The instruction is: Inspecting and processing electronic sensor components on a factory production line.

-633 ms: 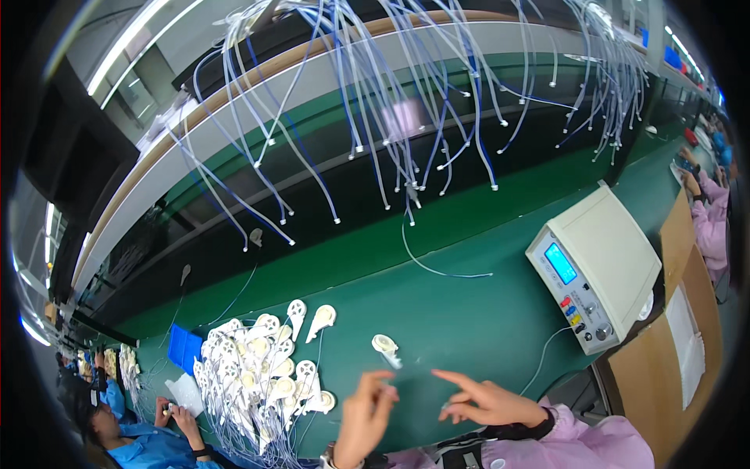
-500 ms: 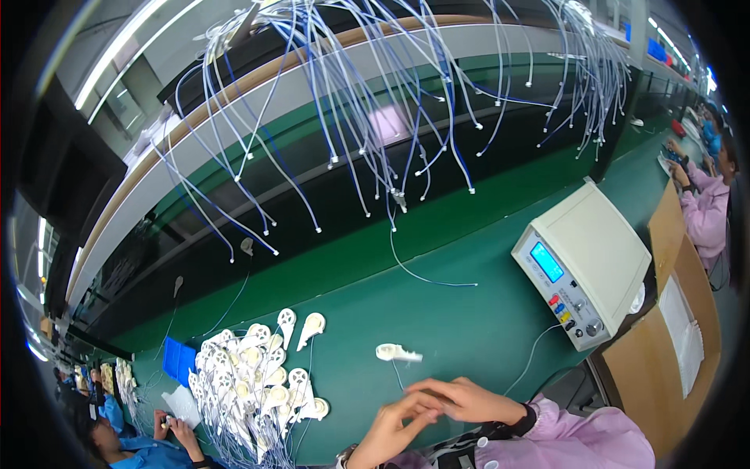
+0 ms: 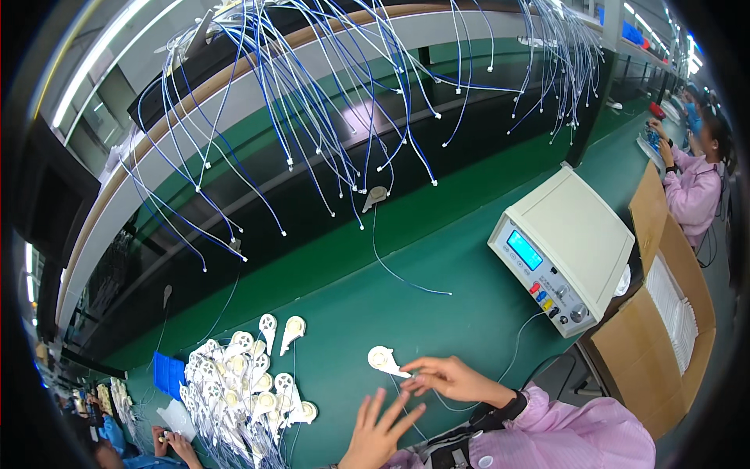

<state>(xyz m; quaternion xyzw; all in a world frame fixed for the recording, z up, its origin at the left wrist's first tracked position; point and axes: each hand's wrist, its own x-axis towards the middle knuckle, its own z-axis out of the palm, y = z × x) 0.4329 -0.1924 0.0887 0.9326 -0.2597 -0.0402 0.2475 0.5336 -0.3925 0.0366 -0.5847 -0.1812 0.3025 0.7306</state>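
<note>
A white plastic part with a round head and narrow tail lies on the green table in front of me. My right hand is closed at its tail, the fingertips pinching around the narrow end. A thin cable hangs from the part and runs down toward my body. Nearer to me, my left hand is open, fingers spread, with nothing in it. A light lead runs from the cream test instrument toward my right hand; its end is hidden by the fingers.
Several similar white parts with cables form a pile at left, beside a blue bin. Blue and white wires hang from the shelf above. An open cardboard box stands at right. Co-workers sit at both ends.
My hands have come apart: the left moved down and spread its fingers, the right closed at the white part's tail. That part has turned, its tail now slanting toward me. The view has shifted slightly.
</note>
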